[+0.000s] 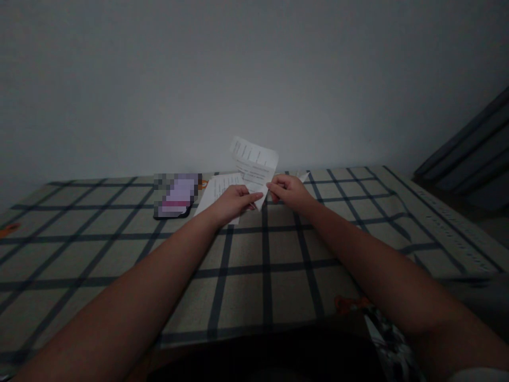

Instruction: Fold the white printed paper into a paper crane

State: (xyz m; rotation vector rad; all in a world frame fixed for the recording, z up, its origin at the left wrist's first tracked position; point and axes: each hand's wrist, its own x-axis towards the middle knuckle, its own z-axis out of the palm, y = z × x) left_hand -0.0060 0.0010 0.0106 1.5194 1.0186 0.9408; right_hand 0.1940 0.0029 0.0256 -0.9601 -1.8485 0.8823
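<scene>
Near the middle of the table's far edge, the person holds up a printed sheet [258, 164], its top leaning against the view of the wall [254, 79] and its lower corner pointing down between the two hands; the left hand [233, 204] has its thumb laid straight along the sheet's lower part, the other fingers curled in beneath, so that the paper is pinched with hardly a gap; the right hand [290, 191] closes thumb and forefinger on the sheet's lower right side, the remaining fingers folded toward the palm; the two sets of fingertips are near each other but apart; a second sheet [210, 193] lies under and beyond the left hand, toward the far edge; left of it, also near that edge, rests a phone [177, 196], its screen partly blurred; a checked cloth [246, 286] covers the table; an orange object [8, 229] sits by the left edge.
</scene>
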